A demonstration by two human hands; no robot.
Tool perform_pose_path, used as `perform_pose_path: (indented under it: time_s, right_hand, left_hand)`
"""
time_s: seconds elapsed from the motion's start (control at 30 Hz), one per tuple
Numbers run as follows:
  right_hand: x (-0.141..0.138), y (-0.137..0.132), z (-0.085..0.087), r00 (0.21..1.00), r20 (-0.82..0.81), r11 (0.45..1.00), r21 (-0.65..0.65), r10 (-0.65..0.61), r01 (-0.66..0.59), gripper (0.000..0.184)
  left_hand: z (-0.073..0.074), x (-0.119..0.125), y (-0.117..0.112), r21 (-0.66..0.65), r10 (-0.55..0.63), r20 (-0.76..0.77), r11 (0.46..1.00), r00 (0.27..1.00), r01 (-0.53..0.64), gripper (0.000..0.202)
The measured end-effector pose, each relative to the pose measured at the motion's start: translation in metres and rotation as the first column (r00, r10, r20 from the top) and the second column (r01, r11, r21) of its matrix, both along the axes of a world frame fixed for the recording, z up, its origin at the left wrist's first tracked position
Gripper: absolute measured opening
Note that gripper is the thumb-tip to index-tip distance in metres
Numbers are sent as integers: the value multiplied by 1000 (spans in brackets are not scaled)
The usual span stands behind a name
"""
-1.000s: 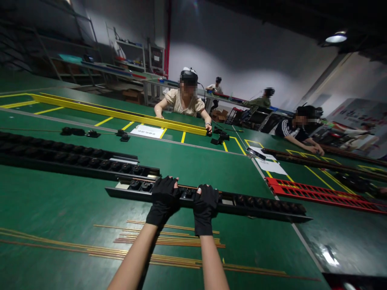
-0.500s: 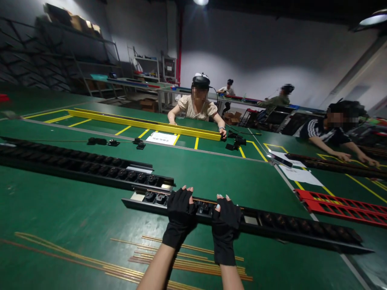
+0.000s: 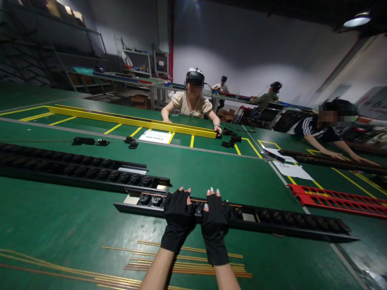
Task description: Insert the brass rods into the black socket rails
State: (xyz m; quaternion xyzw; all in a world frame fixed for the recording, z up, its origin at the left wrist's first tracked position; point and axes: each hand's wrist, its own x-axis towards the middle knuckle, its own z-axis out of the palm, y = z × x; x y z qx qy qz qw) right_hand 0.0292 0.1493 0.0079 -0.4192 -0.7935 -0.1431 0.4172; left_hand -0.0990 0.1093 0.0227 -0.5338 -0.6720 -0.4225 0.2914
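Both my hands wear black fingerless gloves and lie over a long black channel rail (image 3: 287,229) holding a row of black socket modules (image 3: 155,201). My left hand (image 3: 179,211) is closed over the rail just right of its left end, fingertips at the far edge. Close beside it, my right hand (image 3: 215,217) grips the rail in the same way, thumb tucked in towards the left hand. A thin copper-coloured rod (image 3: 196,200) runs lengthwise along the rail under my hands. What lies beneath the palms is hidden.
Loose brass and copper rods (image 3: 184,268) lie at the front. More filled black rails (image 3: 90,173) lie at left, red slotted strips (image 3: 338,197) at right. Across the green table (image 3: 193,173), a co-worker (image 3: 193,100) handles a yellow rail (image 3: 133,121); another person (image 3: 320,129) leans in at right.
My right hand has slid left along the rail, closer to my left hand. The left hand stays at about the same place on the rail. The view has shifted slightly.
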Motion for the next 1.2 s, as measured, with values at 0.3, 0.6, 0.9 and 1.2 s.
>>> perform_pose_path:
  time_s: [0.3, 0.6, 0.9, 1.2]
  right_hand:
    - [-8, -1, -10, 997, -54, 998, -17, 55, -56, 39]
    - [-12, -2, -12, 996, -70, 997, -43, 59, -62, 42]
    - [-4, 4, -11, 999, -4, 998, -30, 53, -53, 42]
    - [-2, 7, -16, 999, -17, 997, -50, 51, -52, 39]
  left_hand:
    - [-2, 5, -1, -9, -37, 47, 999, 998, 38, 35]
    - [-16, 30, -1, -118, -42, 54, 992, 998, 48, 40]
    - [-16, 24, -1, -31, -85, 48, 996, 995, 86, 41]
    - [-17, 25, 0, -15, -114, 88, 993, 990, 116, 42]
